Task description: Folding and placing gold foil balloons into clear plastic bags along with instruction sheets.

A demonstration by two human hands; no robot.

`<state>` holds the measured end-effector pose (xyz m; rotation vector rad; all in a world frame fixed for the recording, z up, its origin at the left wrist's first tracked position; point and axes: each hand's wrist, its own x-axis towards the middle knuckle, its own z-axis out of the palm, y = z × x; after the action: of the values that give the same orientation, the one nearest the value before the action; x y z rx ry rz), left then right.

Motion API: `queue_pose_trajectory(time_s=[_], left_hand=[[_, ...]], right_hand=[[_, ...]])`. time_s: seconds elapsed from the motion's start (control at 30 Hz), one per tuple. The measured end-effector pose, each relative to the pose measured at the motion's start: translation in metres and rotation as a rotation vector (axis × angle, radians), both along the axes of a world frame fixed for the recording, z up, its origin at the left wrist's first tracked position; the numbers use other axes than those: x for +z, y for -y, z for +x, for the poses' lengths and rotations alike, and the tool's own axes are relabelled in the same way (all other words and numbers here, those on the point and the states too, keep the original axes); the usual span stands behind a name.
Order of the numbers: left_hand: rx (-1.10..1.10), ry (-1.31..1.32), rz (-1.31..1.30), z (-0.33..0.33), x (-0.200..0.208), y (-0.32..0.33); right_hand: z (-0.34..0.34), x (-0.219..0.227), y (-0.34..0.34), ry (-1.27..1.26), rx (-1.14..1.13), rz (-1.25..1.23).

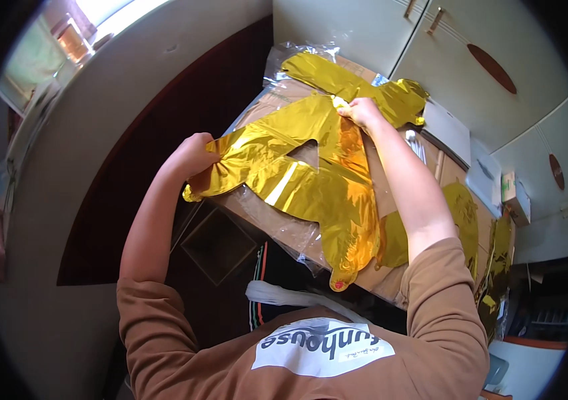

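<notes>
A flat gold foil balloon (345,193), shaped like a letter A with a triangular hole in its middle, is spread out in front of me. Creases run across its shiny surface, and one leg hangs over the near edge of the cardboard-covered table (390,200). My left hand (197,155) is closed on the end of its left leg, bunching the foil. At the top of the letter, my right hand (362,112) pinches the foil between thumb and fingers. Just beyond that hand lies another gold foil balloon (324,75), partly covered.
More gold foil balloons (460,207) lie to the right, partly behind my right forearm. Clear plastic wrapping (282,67) sits at the far left corner. A white flat box (446,130), thin white sticks (415,145) and a small carton (516,198) line the right side, below pale cabinets (470,40).
</notes>
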<state>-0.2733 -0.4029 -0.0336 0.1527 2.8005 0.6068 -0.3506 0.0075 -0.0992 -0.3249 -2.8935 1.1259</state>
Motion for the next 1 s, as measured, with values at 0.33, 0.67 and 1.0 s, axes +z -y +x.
queue_pose_trajectory(time_s=[0.33, 0.67, 1.0], left_hand=[[-0.037, -0.031, 0.03, -0.001, -0.004, 0.009], [-0.062, 0.057, 0.146, -0.006, -0.003, 0.03], [0.035, 0.101, 0.175, -0.006, -0.006, 0.028]], right_hand=[[-0.013, -0.016, -0.008, -0.034, 0.025, 0.086], [-0.006, -0.008, -0.01, -0.058, 0.056, 0.291], [0.0, -0.001, 0.0, -0.079, 0.027, 0.235]])
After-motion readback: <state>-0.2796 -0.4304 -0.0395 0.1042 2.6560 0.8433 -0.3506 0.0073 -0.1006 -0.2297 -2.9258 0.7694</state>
